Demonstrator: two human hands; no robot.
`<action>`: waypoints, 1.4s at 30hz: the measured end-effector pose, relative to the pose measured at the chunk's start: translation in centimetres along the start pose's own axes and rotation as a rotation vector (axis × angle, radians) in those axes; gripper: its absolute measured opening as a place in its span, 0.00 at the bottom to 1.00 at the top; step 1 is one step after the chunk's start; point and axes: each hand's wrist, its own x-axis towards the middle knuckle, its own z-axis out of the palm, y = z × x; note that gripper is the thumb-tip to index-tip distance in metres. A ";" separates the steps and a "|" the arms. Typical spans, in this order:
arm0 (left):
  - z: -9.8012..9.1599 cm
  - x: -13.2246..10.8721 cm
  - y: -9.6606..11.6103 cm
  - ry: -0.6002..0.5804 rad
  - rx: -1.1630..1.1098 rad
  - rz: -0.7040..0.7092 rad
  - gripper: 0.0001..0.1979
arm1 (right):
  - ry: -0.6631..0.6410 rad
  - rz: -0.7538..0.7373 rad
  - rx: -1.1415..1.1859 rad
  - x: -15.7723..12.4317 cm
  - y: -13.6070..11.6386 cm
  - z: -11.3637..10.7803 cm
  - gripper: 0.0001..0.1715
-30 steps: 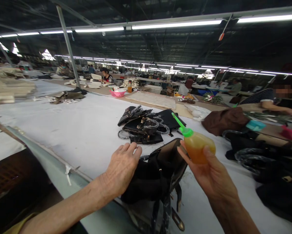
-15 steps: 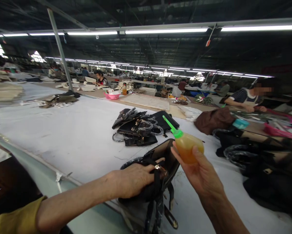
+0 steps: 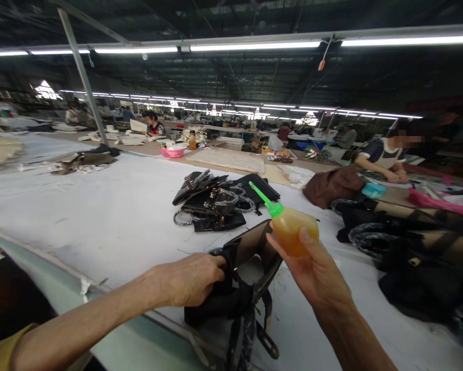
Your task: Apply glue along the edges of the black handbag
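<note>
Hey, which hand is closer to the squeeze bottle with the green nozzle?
Right: the right hand holds the bottle. The left hand is farther off, left of it and lower in the picture, touching the black bag.

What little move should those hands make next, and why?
Probably tip the bottle so its green spout dips toward the black bag: the right hand holds it with the spout pointing up, clear of the bag's open mouth, while the left hand is at the bag's edge.
</note>
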 end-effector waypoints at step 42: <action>1.3 3.5 -4.7 0.425 -0.752 -0.371 0.23 | 0.041 0.085 0.011 -2.0 -1.3 0.8 0.19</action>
